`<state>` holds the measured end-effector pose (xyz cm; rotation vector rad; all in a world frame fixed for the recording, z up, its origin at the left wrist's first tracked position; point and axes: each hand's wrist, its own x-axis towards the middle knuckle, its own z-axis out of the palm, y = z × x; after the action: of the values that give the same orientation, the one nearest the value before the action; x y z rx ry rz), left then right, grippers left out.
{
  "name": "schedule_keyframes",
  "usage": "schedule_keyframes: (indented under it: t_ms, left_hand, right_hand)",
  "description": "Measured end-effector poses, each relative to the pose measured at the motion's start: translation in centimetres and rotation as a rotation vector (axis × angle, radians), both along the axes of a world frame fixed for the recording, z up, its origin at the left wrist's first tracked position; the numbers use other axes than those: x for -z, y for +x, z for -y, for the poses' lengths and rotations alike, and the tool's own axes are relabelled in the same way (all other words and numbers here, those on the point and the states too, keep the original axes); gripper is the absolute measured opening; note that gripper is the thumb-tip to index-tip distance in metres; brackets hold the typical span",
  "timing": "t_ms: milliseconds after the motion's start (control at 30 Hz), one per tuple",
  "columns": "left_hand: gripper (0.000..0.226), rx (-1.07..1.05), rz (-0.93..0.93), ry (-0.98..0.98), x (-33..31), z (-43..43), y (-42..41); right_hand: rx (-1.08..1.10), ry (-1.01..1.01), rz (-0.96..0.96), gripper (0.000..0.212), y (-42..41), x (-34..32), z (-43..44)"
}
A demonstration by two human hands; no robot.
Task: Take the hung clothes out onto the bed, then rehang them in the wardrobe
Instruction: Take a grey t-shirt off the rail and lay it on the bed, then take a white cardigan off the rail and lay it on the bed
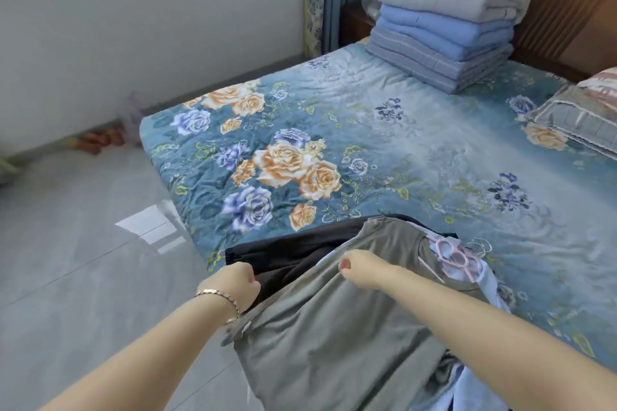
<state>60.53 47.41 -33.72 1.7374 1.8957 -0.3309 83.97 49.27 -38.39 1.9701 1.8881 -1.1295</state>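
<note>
Left hand: fingers curled together into a fist, clamped on the left edge of the grey shirt; a bracelet is on the wrist
Right hand: fingers curled under and together, pinching a fold of the grey shirt near its middle; the thumb nail is toward the camera
Grey shirt: lies on top of the pile at the near edge of the bed; its lower part hangs over the edge
Black garment: under the grey shirt, showing on the far left side; just beside the left hand
Pink hanger: at the neck of the grey shirt, on the right of the pile
Light blue garment: under the hanger; only partly visible
Folded blankets: a stack at the far corner of the bed, well apart from the pile
Pillow: at the right edge, near the headboard
Floor: grey tiles on the left of the bed
</note>
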Motion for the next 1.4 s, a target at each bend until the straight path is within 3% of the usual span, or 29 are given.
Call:
schedule_keyframes:
  t_ms: [333, 600, 733, 800, 1133, 1300, 1400]
  left_hand:
    - [0.011, -0.406, -0.073, 0.182, -8.8, 14.1, -26.4]
    - [0.027, -0.852, -0.246, 0.301, -17.2, 33.1, -46.4]
    - [0.021, -1.112, -0.329, 0.329, -20.6, 43.2, -52.8]
    - [0.020, -1.238, -0.382, 0.327, -22.0, 47.8, -55.0]
    - [0.028, -1.781, -0.696, 0.330, -31.7, 65.4, -58.5]
    - [0.023, -1.991, -0.765, 0.330, -34.4, 72.6, -59.5]
    - [0.021, -2.041, -0.792, 0.332, -35.5, 76.5, -60.6]
  right_hand:
    - [-0.624, 0.153, -0.083, 0.025, -33.5, -12.7, 6.1]
    - [-1.143, 0.278, -0.216, 0.031, -60.1, -21.4, 19.4]
    - [-1.429, 0.361, -0.303, 0.017, -70.6, -26.0, 28.3]
    - [-1.565, 0.392, -0.356, 0.012, -74.7, -28.2, 32.5]
    - [-2.017, 0.480, -0.646, 0.025, -87.9, -37.0, 51.3]
    - [-2.078, 0.345, -0.749, 0.028, -91.2, -40.4, 59.6]
    - [-2.041, 0.376, -0.957, 0.024, -93.1, -42.6, 64.9]
